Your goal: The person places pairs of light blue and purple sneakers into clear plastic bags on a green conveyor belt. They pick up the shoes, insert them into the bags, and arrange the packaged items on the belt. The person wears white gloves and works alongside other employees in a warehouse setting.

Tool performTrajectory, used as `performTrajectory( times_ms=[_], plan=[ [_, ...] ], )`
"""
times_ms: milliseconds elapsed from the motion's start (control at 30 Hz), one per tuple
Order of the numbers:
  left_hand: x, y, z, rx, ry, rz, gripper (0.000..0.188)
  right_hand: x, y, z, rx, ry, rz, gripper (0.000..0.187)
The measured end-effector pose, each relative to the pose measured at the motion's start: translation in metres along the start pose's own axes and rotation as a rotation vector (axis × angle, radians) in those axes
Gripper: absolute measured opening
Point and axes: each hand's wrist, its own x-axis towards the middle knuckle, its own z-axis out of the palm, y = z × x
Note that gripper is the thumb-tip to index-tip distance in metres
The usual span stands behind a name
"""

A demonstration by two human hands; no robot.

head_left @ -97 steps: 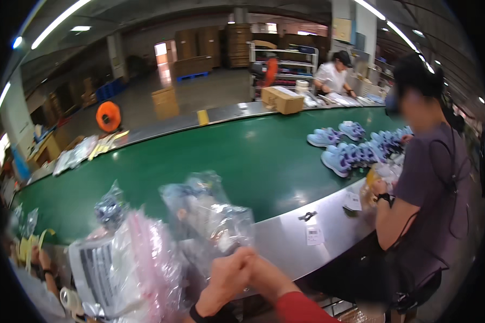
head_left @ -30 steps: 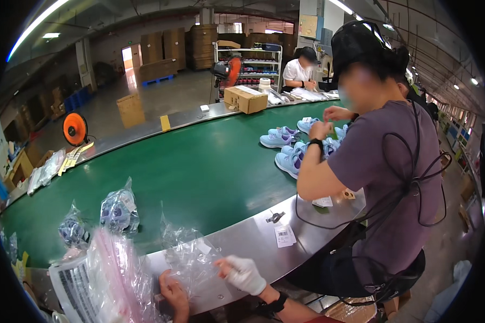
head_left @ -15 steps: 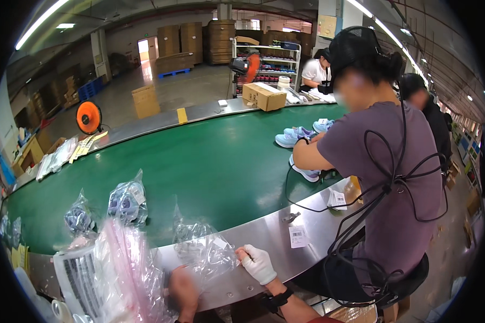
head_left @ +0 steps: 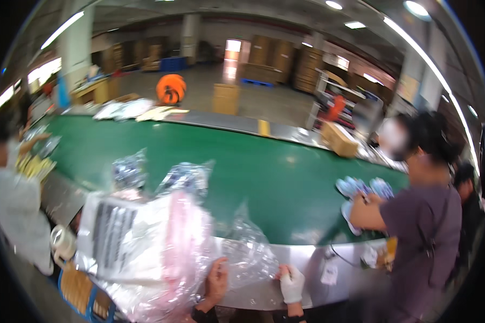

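A clear plastic bag (head_left: pixel 249 257) is spread between my hands over the metal edge of the belt table. My bare left hand (head_left: pixel 216 281) is closed at the bag's near left side. My right hand (head_left: pixel 292 283), in a white glove with its fingertips bare, pinches the right side of the bag. Just left of my left hand, a large stack of clear and pinkish plastic bags (head_left: pixel 145 242) stands up in front of the belt. Beyond that stack, a bagged pair of shoes (head_left: pixel 186 178) and another bagged bundle (head_left: pixel 129 169) lie on the green belt.
The green belt (head_left: pixel 285 188) runs across in front of me. On my right a person in a purple shirt (head_left: pixel 420 231) handles light blue shoes (head_left: pixel 355 187). Another person (head_left: pixel 13 204) works at far left. Tags (head_left: pixel 330 273) lie on the metal edge, and a blue-framed stool (head_left: pixel 78 288) stands low left.
My view has swung left, so the scene sits farther right. My left hand, blurred before, now grips the bag's left side. The right hand keeps its pinch on the bag.
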Motion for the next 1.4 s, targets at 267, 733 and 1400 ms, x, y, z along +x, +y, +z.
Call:
performTrajectory(
  times_ms=[267,733,1400],
  plan=[
    [-0.001,-0.002,0.003,-0.093,-0.003,0.057,0.029,-0.014,-0.035,-0.002,-0.174,-0.026,-0.062,0.020],
    [0.005,-0.079,0.036,-0.176,0.016,0.094,0.031,0.003,0.053,0.003,-0.514,0.052,-0.353,0.032],
    [0.005,-0.030,0.012,-0.100,-0.042,0.175,0.022,0.008,0.020,0.016,-0.090,-0.009,-0.039,0.016]
  ],
)
